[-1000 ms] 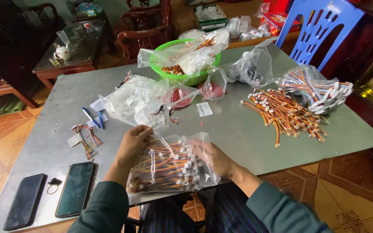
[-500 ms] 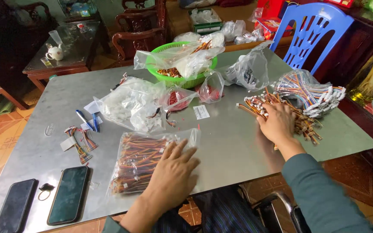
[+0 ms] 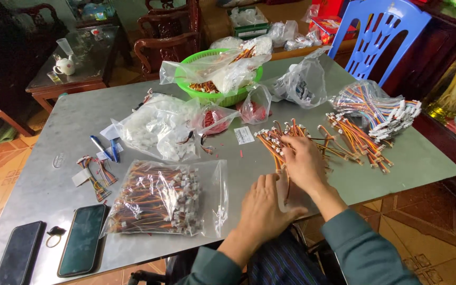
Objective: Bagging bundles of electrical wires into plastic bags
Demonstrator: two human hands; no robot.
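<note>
My right hand (image 3: 304, 164) lies on a loose pile of orange wire harnesses with white plugs (image 3: 344, 138), its fingers closed on a few of them at the pile's left end. My left hand (image 3: 264, 208) sits just below it at the table's near edge. It holds a small clear bag (image 3: 287, 191) between thumb and fingers, and one wire hangs down into the bag. To the left lies a filled clear bag of the same harnesses (image 3: 162, 198), with neither hand on it.
On the grey metal table (image 3: 418, 158) there are a green basket (image 3: 225, 97) of bagged wires, several clear bags (image 3: 154, 124), a multicoloured wire bundle (image 3: 378, 108), two phones (image 3: 83, 245), pens (image 3: 104, 149) and a blue chair (image 3: 378, 31) behind. Wooden furniture stands at the back left.
My left hand left the filled bag and came right to the small clear bag. My right hand drew in from the far pile toward me with wires.
</note>
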